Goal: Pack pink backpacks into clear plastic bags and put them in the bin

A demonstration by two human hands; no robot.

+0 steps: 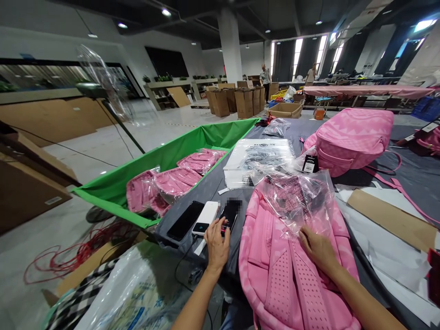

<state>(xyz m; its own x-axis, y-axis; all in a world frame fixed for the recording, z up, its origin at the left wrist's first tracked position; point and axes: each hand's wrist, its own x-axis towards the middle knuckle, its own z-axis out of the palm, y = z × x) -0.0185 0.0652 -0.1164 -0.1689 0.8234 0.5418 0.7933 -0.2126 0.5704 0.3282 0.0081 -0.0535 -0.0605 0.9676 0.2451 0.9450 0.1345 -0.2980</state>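
Observation:
A pink backpack (256, 275) lies in front of me with its perforated shoulder straps facing up. Over its top is a crumpled clear plastic bag (292, 195). My right hand (318, 250) pinches the lower edge of this bag. To the left, my left hand (217, 243) has its fingers apart, with fingertips at the lower end of a lit smartphone (231, 215). Beside that phone lies a white power bank (206, 217) with a cable plugged in. A second, dark phone (185, 221) rests further left on the grey cloth-covered table (165, 245).
Bagged pink backpacks (177, 181) lie in a green fabric bin (213, 133) along the table's left side. Behind the clear bag is a stack of printed plastic bags (259, 156). Another pink backpack (354, 137) stands at back right. Cardboard and white paper (392, 220) lie right.

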